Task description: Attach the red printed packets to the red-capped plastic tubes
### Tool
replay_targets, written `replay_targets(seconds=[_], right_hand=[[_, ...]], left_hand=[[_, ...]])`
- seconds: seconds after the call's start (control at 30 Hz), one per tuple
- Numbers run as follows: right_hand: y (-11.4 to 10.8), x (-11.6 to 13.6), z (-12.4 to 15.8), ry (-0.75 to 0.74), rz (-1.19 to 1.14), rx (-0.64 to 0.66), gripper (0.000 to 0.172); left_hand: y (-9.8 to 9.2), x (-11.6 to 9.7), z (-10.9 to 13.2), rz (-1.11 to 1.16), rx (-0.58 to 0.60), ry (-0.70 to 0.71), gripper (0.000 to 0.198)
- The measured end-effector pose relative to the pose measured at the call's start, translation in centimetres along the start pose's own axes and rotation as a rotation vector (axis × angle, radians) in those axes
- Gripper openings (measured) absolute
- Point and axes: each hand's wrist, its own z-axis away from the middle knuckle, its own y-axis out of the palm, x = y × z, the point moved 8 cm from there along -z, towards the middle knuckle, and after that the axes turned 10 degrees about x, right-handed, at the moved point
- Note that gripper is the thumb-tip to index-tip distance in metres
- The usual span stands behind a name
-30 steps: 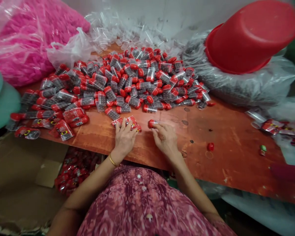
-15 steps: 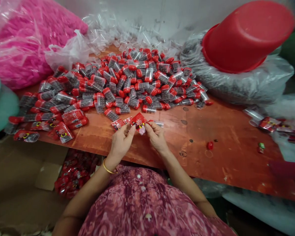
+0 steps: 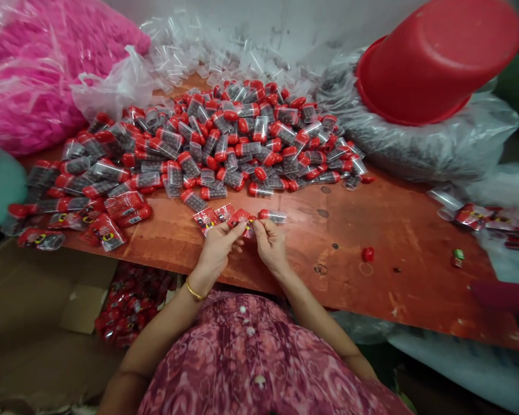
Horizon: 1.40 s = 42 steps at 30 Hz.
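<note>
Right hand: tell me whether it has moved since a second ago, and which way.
Yes. Judged against the small red piece lying on the table, the right hand has moved left, farther from it.

"What's new with the left hand [image 3: 216, 248]?"

"A second ago it lies spread over the packets [image 3: 205, 220]; now its grip is on one packet [image 3: 241, 215], shared with the right hand [image 3: 271, 245]."

"So the right hand has shifted too?"

"Yes, it has come away from the tube [image 3: 273, 217], which now shows whole on the surface [image 3: 303, 248]. Half a second ago the hand hides its red end."

"Does the held packet look as it does then?"

"No, less of its printed face shows."

"Anything else?"

"The dark speck [image 3: 397, 270]. First it's beyond the red cap [image 3: 368, 254]; now it's right of it and slightly nearer."
</note>
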Motion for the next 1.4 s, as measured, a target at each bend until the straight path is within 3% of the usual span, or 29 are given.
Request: replay_targets(seconds=[0.13, 0.23, 0.3, 0.4, 0.47, 0.57, 0.77, 0.83, 0.97, 1.17, 1.4], right_hand=[[-1.1, 0.3, -0.5, -0.081, 0.153, 0.115, 0.043], [-4.1, 0.0, -1.1, -0.180, 0.506, 0.135, 0.033], [-5.6, -1.1, -1.5, -0.197, 0.722, 0.169, 0.048], [-5.9, -3.3, -1.8, -0.175, 0.897, 0.277, 0.042], [-5.8, -4.0, -1.9, -0.158, 0.936, 0.258, 0.034], [-5.8, -3.7, -1.5, -0.127, 0.844, 0.168, 0.031], [-5.4, -0.6, 1.7, 0.071, 0.100, 0.143, 0.037], [-4.7, 0.8, 2.4, 0.109, -0.023, 0.174, 0.036], [-3.8, 2.2, 2.3, 0.154, -0.076, 0.228, 0.033], [-3.3, 1.7, 1.6, 0.188, -0.075, 0.238, 0.031], [-2.1, 0.5, 2.2, 0.241, -0.126, 0.296, 0.039]], left_hand=[[-0.8, -0.5, -0.5, -0.046, -0.044, 0.062, 0.039], [-1.3, -1.3, -0.6, 0.013, -0.044, 0.082, 0.038], [-1.3, -1.6, -0.6, 0.065, -0.031, 0.071, 0.037], [-0.9, -1.7, -0.5, 0.096, -0.018, 0.052, 0.037], [-0.6, -1.6, -0.5, 0.103, -0.015, 0.049, 0.039], [-0.4, -1.6, -0.3, 0.101, -0.016, 0.060, 0.038], [-0.4, -1.8, 0.1, 0.007, -0.017, 0.122, 0.040], [-0.2, -1.8, 0.0, -0.029, 0.006, 0.163, 0.040], [0.2, -2.1, 0.1, -0.114, 0.054, 0.256, 0.037], [0.5, -2.9, 0.8, -0.282, 0.102, 0.289, 0.034], [0.1, -1.9, -0.1, -0.134, 0.110, 0.226, 0.033]])
